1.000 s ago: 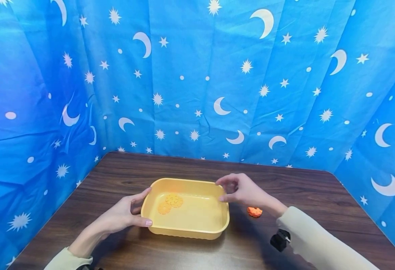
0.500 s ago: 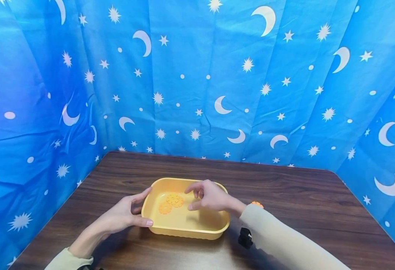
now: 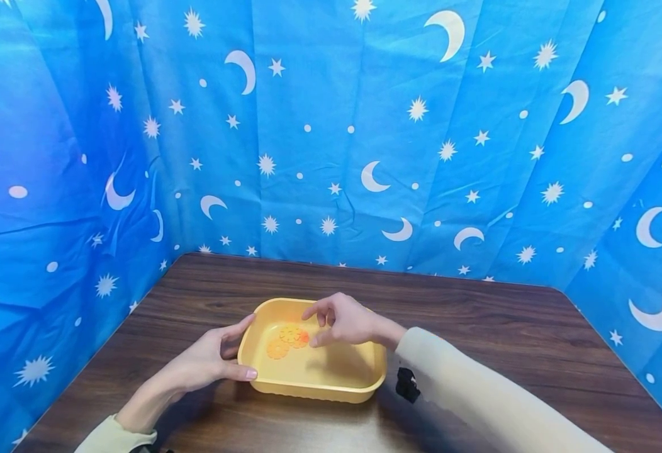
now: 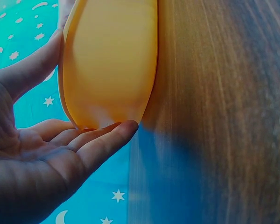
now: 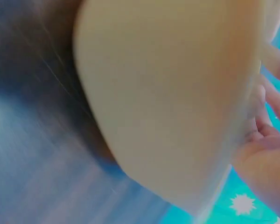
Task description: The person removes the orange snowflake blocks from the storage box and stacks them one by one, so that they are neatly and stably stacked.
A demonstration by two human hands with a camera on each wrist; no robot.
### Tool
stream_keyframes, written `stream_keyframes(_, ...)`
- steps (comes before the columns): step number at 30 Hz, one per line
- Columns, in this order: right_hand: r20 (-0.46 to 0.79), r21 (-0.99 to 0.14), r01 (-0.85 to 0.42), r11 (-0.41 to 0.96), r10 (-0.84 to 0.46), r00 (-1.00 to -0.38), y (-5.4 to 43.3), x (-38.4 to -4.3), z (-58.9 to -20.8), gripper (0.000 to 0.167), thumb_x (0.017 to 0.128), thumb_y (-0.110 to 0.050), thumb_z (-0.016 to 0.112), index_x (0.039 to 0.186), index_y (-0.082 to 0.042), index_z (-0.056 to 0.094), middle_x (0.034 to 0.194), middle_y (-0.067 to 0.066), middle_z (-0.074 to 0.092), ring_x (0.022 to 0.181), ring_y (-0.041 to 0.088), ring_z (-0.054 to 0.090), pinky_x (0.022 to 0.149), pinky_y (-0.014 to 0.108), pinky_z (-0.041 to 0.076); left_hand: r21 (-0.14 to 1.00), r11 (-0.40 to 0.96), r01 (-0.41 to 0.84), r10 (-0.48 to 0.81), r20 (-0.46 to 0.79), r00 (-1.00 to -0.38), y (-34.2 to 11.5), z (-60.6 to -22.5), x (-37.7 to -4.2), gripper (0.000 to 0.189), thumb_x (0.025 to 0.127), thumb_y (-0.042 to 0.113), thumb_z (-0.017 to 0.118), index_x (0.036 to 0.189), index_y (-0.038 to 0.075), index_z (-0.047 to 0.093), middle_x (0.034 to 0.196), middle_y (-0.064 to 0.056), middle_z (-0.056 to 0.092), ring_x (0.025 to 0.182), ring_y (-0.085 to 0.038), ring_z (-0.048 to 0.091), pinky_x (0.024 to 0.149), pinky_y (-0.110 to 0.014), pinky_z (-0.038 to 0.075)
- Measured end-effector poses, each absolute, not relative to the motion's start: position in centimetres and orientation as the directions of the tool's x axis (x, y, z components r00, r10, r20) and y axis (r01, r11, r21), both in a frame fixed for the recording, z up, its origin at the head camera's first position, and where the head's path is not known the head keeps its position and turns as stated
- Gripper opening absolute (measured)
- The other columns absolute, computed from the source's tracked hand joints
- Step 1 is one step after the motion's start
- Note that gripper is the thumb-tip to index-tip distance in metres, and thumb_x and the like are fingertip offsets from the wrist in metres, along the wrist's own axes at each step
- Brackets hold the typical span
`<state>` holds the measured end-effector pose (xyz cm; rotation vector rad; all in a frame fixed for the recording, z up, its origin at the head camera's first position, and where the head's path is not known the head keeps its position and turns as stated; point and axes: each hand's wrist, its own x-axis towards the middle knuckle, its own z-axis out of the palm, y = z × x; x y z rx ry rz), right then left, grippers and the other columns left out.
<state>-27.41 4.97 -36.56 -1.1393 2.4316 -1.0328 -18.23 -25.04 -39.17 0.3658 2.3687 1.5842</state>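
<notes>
A yellow plastic basin (image 3: 342, 393) stands on the table. My left hand (image 3: 209, 358) holds its left end, thumb at the front corner of the rim and index finger at the back corner. In the left wrist view the left hand's fingers (image 4: 105, 140) lie against the end wall of the basin (image 4: 114, 60). Inside, thin orange flower-shaped pieces (image 3: 277, 350) lie overlapped, with a redder orange spot (image 3: 304, 338) at their right. Over the basin hovers my right hand (image 3: 345, 321), fingers loosely bent, thumb apart from them, nothing visible between.
The dark wooden table (image 3: 506, 340) extends to both sides and behind the basin. A blue cloth (image 3: 331, 157) with white moons and stars stands around it. My right sleeve (image 3: 472, 384) covers part of the table right of the basin.
My right hand has moved left from the basin's right rim to above the flower pieces. A redder spot shows beside them. The orange piece on the table at right is now hidden by the sleeve.
</notes>
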Motion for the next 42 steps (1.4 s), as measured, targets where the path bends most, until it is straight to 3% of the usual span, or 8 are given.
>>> stream_keyframes(5,-0.002,-0.690,-0.585,0.426,-0.810,-0.587,4.3,-28.6,-34.5,0.045,0.084,-0.008,0.089,0.126,-0.004,0.075,0.085,0.012,0.061,0.059,0.014,0.045,0.056,0.023,0.037,0.928,0.368,0.062,0.357,-0.079,-0.931,-25.2,-39.1,-18.2,0.107,0.084,0.020,0.090,0.166,0.000,0.024,0.167,-0.033,0.023,0.142,-0.054,0.043,0.105,-0.050,0.051)
stream_keyframes(12,-0.085,-0.725,-0.574,0.381,-0.876,-0.474,2.1,-29.5,-34.3,0.049,0.084,-0.004,0.088,0.130,0.001,0.072,0.090,0.020,0.062,0.070,0.012,0.051,0.061,0.021,0.040,0.925,0.373,0.067,0.360,-0.078,-0.930,-25.1,-39.2,-18.2,0.106,0.085,0.021,0.090,0.166,0.000,0.025,0.166,-0.035,0.023,0.141,-0.054,0.044,0.105,-0.050,0.051)
stream_keyframes(16,-0.118,-0.729,-0.570,0.378,-0.890,-0.439,0.6,-29.7,-35.3,0.050,0.084,-0.002,0.088,0.131,0.005,0.070,0.084,0.011,0.062,0.070,0.010,0.052,0.061,0.020,0.040,0.925,0.373,0.070,0.363,-0.076,-0.929,-25.1,-39.2,-18.2,0.106,0.085,0.020,0.090,0.166,0.000,0.025,0.166,-0.035,0.024,0.141,-0.054,0.044,0.105,-0.050,0.052)
stream_keyframes(23,-0.154,-0.684,-0.595,0.422,-0.881,-0.448,-1.1,-29.9,-36.8,0.048,0.081,0.000,0.090,0.126,0.002,0.073,0.072,-0.002,0.059,0.065,0.006,0.051,0.060,0.019,0.042,0.924,0.377,0.065,0.362,-0.082,-0.929,-25.1,-39.1,-18.2,0.105,0.085,0.022,0.089,0.165,0.000,0.025,0.165,-0.034,0.026,0.141,-0.054,0.044,0.105,-0.050,0.052)
stream_keyframes(31,-0.164,-0.599,-0.642,0.479,-0.858,-0.487,-1.8,-30.2,-37.8,0.044,0.080,-0.004,0.092,0.121,-0.001,0.076,0.057,-0.004,0.045,0.051,0.008,0.041,0.053,0.020,0.031,0.926,0.371,0.072,0.359,-0.072,-0.931,-25.2,-39.1,-18.2,0.104,0.086,0.019,0.089,0.165,0.000,0.025,0.166,-0.032,0.026,0.141,-0.054,0.044,0.105,-0.050,0.052)
stream_keyframes(42,-0.102,-0.563,-0.672,0.481,-0.848,-0.521,-2.2,-29.7,-39.1,0.037,0.079,0.001,0.091,0.113,-0.001,0.078,0.055,-0.007,0.043,0.050,0.005,0.039,0.051,0.019,0.032,0.929,0.360,0.085,0.377,-0.061,-0.924,-25.1,-39.2,-18.1,0.106,0.085,0.019,0.089,0.165,-0.003,0.024,0.167,-0.033,0.024,0.142,-0.054,0.042,0.107,-0.049,0.050)
